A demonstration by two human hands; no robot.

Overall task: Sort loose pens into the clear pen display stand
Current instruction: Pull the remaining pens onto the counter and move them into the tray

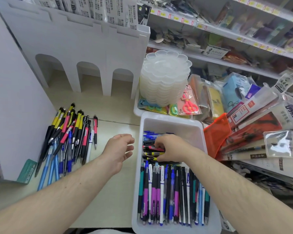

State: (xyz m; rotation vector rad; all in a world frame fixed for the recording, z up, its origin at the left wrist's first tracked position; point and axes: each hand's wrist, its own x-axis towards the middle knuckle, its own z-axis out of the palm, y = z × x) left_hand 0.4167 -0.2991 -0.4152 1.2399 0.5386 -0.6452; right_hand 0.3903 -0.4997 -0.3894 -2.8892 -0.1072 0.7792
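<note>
I see a stationery shop: shelves with yellow price tags on their edges, packaged scissors, a stack of clear palettes, and many pens in a white tray.

Glossy plastic pens fill a translucent, smooth plastic bin on a matt, pale wood-look counter.

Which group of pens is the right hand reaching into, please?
The right hand is on the sideways-lying pens in the white bin, not the lengthwise bin pens or the shelf pile.
</note>
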